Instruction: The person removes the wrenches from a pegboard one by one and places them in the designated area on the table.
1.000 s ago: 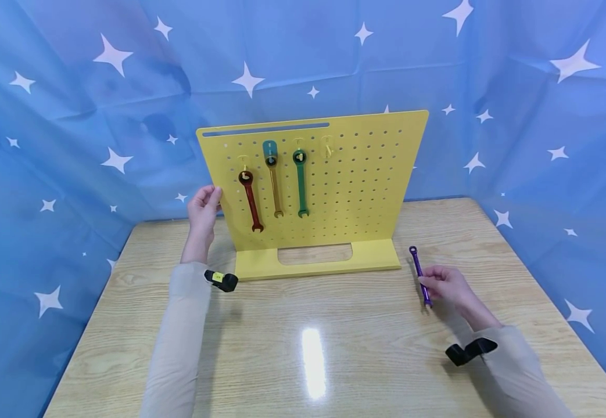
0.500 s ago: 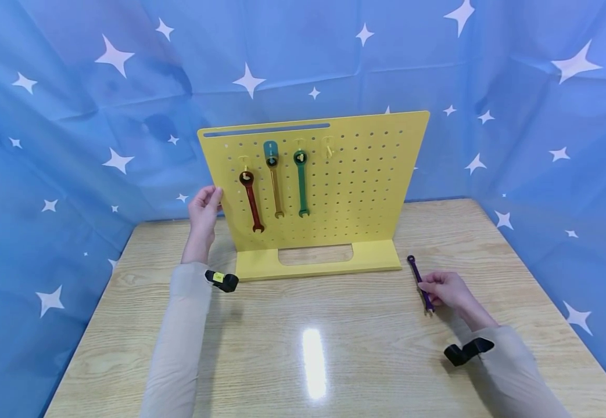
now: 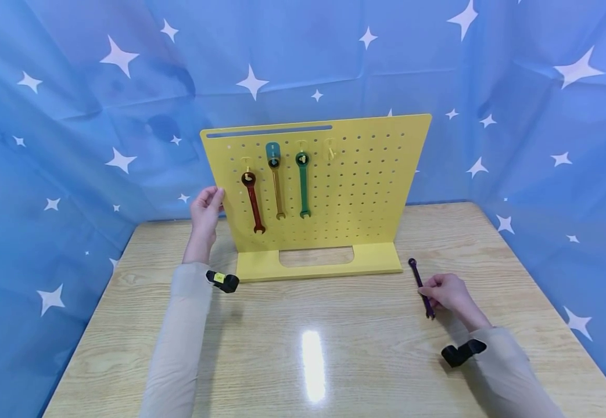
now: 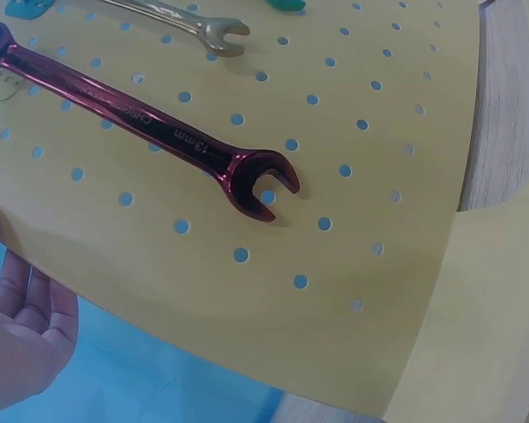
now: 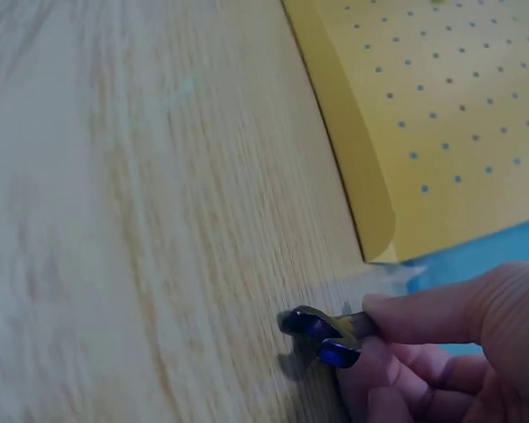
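Observation:
A purple combination wrench (image 3: 416, 274) lies at or just above the tabletop, right of the board; whether it touches the wood is unclear. My right hand (image 3: 448, 292) pinches it along the shaft between thumb and fingers, its open jaw end (image 5: 322, 333) showing in the right wrist view. With my left hand (image 3: 205, 213) I grip the left edge of a yellow pegboard (image 3: 365, 200), thumb in front. On the board hang a dark red wrench (image 3: 253, 204), a gold one (image 3: 278, 193) and a green one (image 3: 304, 187). The red wrench (image 4: 128, 110) fills much of the left wrist view.
Right of the green wrench a yellow hook (image 3: 331, 152) sticks out of the board. The gold wrench's hook has a blue backing (image 3: 273, 150). The board's yellow base (image 3: 376, 260) stands on the wooden table (image 3: 261, 348). A blue star-patterned cloth (image 3: 334, 64) hangs behind.
My right hand has drawn the purple wrench slightly down, toward me. The left hand keeps its grip on the board's edge, and the hung wrenches have not moved.

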A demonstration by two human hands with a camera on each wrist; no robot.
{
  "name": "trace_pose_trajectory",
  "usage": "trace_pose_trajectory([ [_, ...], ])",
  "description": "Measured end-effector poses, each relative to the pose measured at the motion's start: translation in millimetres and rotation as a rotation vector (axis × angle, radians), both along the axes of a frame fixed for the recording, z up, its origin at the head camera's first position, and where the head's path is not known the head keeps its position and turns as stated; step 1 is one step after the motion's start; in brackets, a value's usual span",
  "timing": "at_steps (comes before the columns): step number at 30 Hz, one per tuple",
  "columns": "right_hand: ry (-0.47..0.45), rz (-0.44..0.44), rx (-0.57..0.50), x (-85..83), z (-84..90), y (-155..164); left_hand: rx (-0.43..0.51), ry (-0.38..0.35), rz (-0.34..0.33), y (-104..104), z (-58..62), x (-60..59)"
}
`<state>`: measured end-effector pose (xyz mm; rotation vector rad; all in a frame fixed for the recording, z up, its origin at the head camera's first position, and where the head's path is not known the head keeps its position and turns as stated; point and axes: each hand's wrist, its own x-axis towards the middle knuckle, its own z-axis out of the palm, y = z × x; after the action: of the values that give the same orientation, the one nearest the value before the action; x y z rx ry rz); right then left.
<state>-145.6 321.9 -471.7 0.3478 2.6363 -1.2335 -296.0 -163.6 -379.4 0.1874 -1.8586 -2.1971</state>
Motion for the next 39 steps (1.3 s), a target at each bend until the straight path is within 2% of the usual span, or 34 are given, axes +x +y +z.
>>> trace_pose_trajectory([
  [6, -0.022, 0.021, 0.060, -1.4, 1.0, 2.9, 0.008, 0.009, 0.000, -0.5, -1.0, -0.5],
  [15, -0.024, 0.019, 0.035, -1.0, 0.0, 6.2, 0.018, 0.001, 0.007, -0.2, -2.3, -0.8],
  [23, 0.111, 0.042, 0.027, -7.0, 14.5, 1.8, 0.015, -0.008, -0.003, -0.9, -1.3, -2.9],
  [39, 0.231, 0.065, -0.181, -39.0, 38.1, -49.4, 0.015, -0.008, -0.001, -1.5, -0.7, -3.5],
])
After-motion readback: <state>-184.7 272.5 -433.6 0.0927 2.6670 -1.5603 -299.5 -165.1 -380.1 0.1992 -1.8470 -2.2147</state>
